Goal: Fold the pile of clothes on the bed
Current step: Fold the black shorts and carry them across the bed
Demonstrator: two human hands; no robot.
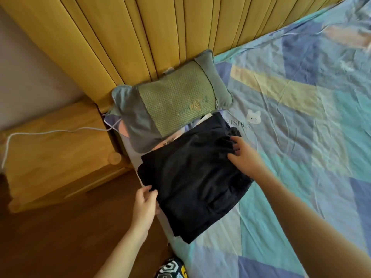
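A folded black garment (192, 177) lies at the left edge of the bed (301, 137), on top of other dark folded clothes, just below a pillow. My left hand (145, 205) holds the garment's near left edge, thumb on top and fingers under the cloth. My right hand (244, 155) sits at the garment's far right corner, where its fingertips curl onto the bunched black fabric.
A green and grey pillow (172, 103) leans against the yellow padded headboard (140, 37). A wooden nightstand (56, 149) with a white cable (50, 132) stands left of the bed. The blue patterned sheet carries a small white bear print (253, 116). Brown floor lies below.
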